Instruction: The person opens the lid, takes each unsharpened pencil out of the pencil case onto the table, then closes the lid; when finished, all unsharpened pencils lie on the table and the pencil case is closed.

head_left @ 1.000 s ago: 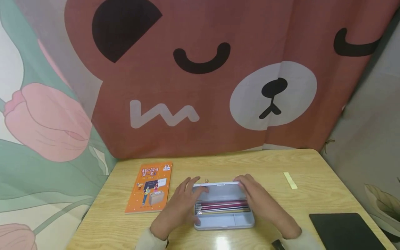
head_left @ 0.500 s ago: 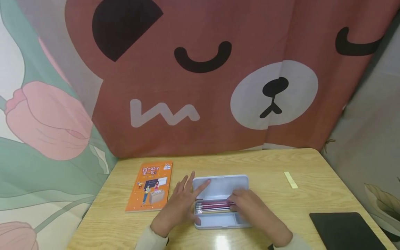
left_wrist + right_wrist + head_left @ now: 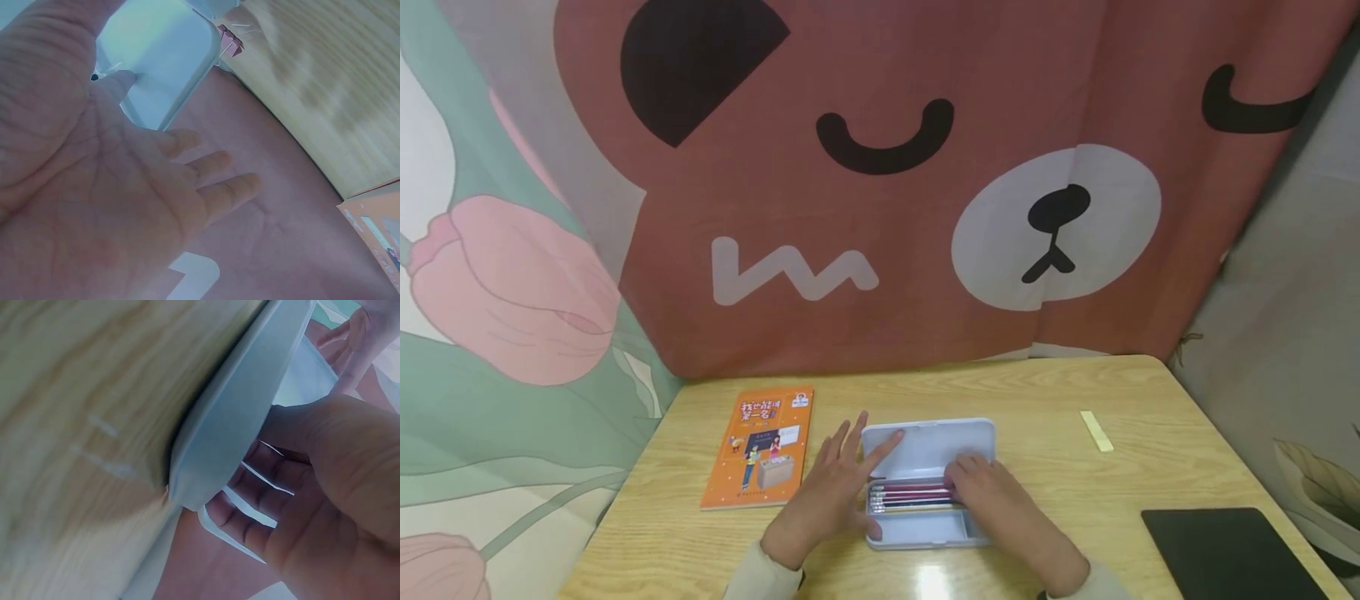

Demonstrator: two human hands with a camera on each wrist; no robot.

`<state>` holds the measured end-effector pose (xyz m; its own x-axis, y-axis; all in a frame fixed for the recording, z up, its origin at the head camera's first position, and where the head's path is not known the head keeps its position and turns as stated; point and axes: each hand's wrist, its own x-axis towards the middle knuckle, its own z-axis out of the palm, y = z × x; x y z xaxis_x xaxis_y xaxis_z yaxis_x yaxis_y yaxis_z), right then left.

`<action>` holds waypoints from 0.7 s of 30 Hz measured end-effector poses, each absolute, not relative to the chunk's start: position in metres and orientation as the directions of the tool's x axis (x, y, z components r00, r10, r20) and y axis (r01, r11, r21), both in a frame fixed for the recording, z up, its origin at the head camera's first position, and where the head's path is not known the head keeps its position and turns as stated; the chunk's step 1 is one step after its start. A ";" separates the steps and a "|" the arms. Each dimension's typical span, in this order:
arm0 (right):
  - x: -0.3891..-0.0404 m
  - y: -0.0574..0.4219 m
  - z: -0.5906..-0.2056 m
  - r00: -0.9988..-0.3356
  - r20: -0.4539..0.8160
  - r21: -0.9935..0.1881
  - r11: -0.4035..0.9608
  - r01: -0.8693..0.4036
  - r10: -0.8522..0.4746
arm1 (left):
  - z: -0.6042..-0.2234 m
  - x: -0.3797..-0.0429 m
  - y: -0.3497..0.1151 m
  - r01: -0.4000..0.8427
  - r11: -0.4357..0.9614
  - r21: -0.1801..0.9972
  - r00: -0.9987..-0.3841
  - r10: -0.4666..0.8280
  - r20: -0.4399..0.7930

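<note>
A pale blue pencil case (image 3: 917,531) lies with its lid (image 3: 925,446) raised. Several pencils (image 3: 913,496), dark red, white and dark, lie side by side in its rear compartment. My left hand (image 3: 823,500) is spread at the case's left end, thumb at the front left corner and index finger across the lid. In the left wrist view that palm (image 3: 119,206) faces the camera with straight fingers. My right hand (image 3: 996,500) reaches into the case's right end, fingers bent over the pencils. Its fingertips are hidden behind the case wall (image 3: 225,419), so I cannot tell whether they pinch a pencil.
An orange book (image 3: 760,450) lies to the left on the wooden table (image 3: 1037,392). A pale yellow strip (image 3: 1097,431) is at the right, and a black flat pad (image 3: 1232,550) at the front right. A small pink clip (image 3: 232,42) shows behind the lid.
My right hand has left the lid's right edge and come down onto the pencils, shifting slightly left since. The lid leans farther back. My left hand has stayed at the case's left end.
</note>
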<state>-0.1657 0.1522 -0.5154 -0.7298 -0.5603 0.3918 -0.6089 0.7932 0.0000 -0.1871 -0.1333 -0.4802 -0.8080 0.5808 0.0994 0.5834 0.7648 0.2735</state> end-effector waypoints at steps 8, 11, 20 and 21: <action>-0.163 0.152 -0.519 -0.702 0.434 0.036 0.790 -0.612 -0.564 | -0.480 -0.187 -0.133 0.581 0.766 0.277 -0.810 0.579 0.097; -0.162 0.154 -0.517 -0.675 0.453 0.049 0.772 -0.634 -0.583 | -0.480 -0.186 -0.133 0.586 0.764 0.271 -0.806 0.583 0.100; -0.154 0.198 -0.464 -0.758 0.404 -0.146 0.782 -0.606 -0.512 | -0.481 -0.187 -0.134 0.586 0.764 0.270 -0.806 0.584 0.096; -0.152 0.208 -0.460 -0.766 0.410 -0.155 0.789 -0.594 -0.496 | -0.481 -0.187 -0.134 0.587 0.764 0.267 -0.805 0.585 0.099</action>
<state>-0.1520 0.2079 -0.4600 -0.7655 -0.4959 0.4100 -0.5944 0.7891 -0.1553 -0.1874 -0.1340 -0.4807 -0.8053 0.5845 0.0993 0.5875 0.7641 0.2667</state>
